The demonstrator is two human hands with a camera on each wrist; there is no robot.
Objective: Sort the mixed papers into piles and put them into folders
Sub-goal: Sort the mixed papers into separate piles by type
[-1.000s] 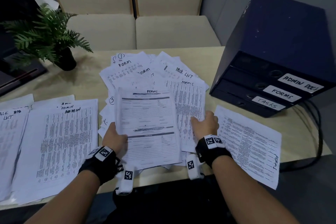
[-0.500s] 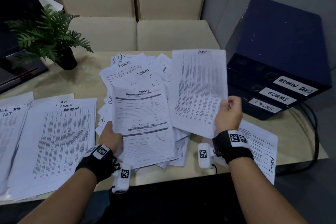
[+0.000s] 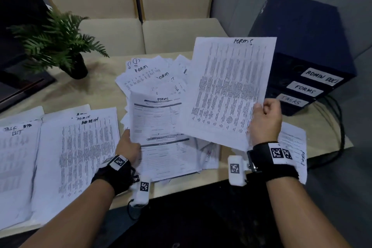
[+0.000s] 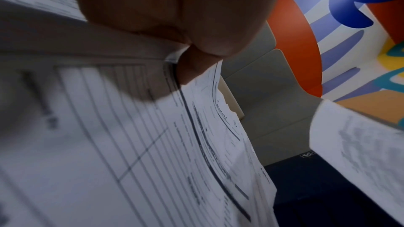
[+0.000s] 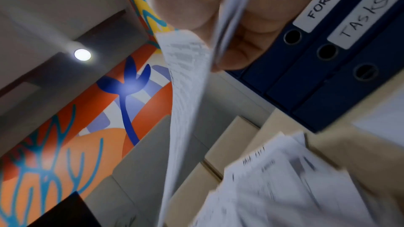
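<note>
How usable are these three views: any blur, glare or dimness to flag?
Head view: dim and bluish, yet handwriting on the lifted FORMS sheet and the binder labels reads. Left wrist: the left hand is dark and soft, the form it pinches smeared. Right wrist: the ceiling light flares; the FORMS sheet, edge-on, is blurred.

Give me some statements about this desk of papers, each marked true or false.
The right hand holds up a white printed sheet headed FORMS. True.
The left hand is empty. False: it grips a white form page over the central paper heap.
The dark blue folders lie stacked, labelled ADMIN DOCS, FORMS, TASKS. True.
The green potted fern stands beside the folders. False: it stands at the beige table's far left.
</note>
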